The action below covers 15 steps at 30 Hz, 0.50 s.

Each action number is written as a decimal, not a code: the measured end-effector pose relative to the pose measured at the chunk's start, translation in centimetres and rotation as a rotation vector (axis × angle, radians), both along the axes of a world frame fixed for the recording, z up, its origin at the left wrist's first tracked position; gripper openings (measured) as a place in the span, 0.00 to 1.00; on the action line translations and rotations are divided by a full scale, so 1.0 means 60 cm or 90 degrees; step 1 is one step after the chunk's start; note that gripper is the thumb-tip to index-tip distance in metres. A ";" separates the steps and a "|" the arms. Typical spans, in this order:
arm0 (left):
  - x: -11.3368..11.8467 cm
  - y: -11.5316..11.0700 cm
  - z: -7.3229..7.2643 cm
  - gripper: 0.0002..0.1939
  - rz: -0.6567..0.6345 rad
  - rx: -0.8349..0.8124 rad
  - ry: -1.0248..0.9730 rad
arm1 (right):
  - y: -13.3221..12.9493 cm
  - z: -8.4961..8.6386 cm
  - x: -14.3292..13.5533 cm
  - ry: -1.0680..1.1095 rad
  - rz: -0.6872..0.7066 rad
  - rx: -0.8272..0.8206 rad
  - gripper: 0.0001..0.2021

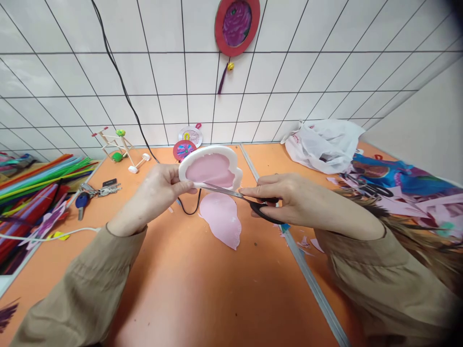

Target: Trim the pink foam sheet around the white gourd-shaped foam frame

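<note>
My left hand (159, 195) pinches the left end of a white-rimmed, rounded piece (237, 169) with a pink sheet (211, 168) filling its middle. It is held up above the table. My right hand (289, 195) grips black-handled scissors (265, 208), whose blades point left along the lower rim of the piece. Below them, a loose pink cutout (221, 219) lies on the orange table.
Keys (104, 189) and colourful pipe cleaners (39, 178) lie on the left, near a stick model (121, 147). A white plastic bag (323, 144), pink scraps (408, 205) and feathers are on the right. A black cable (123, 86) hangs down the tiled wall.
</note>
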<state>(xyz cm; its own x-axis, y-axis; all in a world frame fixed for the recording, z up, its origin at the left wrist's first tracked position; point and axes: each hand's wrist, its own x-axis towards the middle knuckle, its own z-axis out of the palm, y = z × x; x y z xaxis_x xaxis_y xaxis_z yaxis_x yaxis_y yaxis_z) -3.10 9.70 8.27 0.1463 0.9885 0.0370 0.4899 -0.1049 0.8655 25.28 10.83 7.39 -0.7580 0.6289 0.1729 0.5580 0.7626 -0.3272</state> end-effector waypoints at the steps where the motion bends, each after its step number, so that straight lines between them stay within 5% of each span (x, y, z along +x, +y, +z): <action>1: 0.000 0.000 0.000 0.06 -0.002 0.001 0.005 | 0.001 -0.002 0.000 0.004 -0.001 0.002 0.08; 15: -0.004 -0.002 0.008 0.06 -0.025 -0.021 -0.009 | 0.001 0.001 -0.001 -0.009 0.016 0.008 0.10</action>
